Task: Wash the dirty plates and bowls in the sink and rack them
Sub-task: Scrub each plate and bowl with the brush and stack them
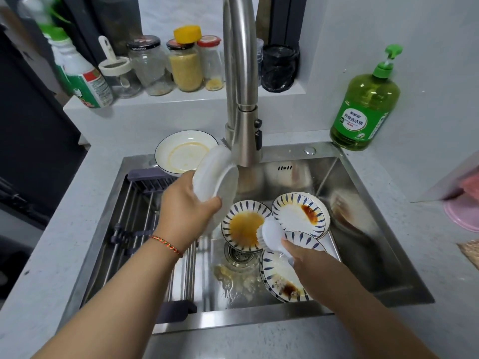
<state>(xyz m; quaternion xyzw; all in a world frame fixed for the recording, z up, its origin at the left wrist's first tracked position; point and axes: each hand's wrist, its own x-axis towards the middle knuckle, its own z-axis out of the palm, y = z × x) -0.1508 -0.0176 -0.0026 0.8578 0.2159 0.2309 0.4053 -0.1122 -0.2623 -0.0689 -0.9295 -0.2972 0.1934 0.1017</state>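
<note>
My left hand [189, 203] grips a white plate [217, 177] tilted on edge under the faucet [242, 81], its underside toward me. My right hand [305, 257] holds a white dish brush [272, 233] over the sink [368, 257]. Three blue-patterned dishes lie in the sink: one with orange sauce [242, 226], one with a dark red smear [300, 213], and one with brown residue [280, 278] partly under my right wrist. A white plate with yellow stains [184, 151] rests on the counter at the sink's back left corner.
A metal roll-up rack [134, 218] spans the sink's left side. The drain strainer [238, 255] shows food scraps beside it. A green dish soap bottle [365, 104] stands at the back right. Jars [185, 63] line the ledge behind the faucet. A pink object [464, 213] sits at the right.
</note>
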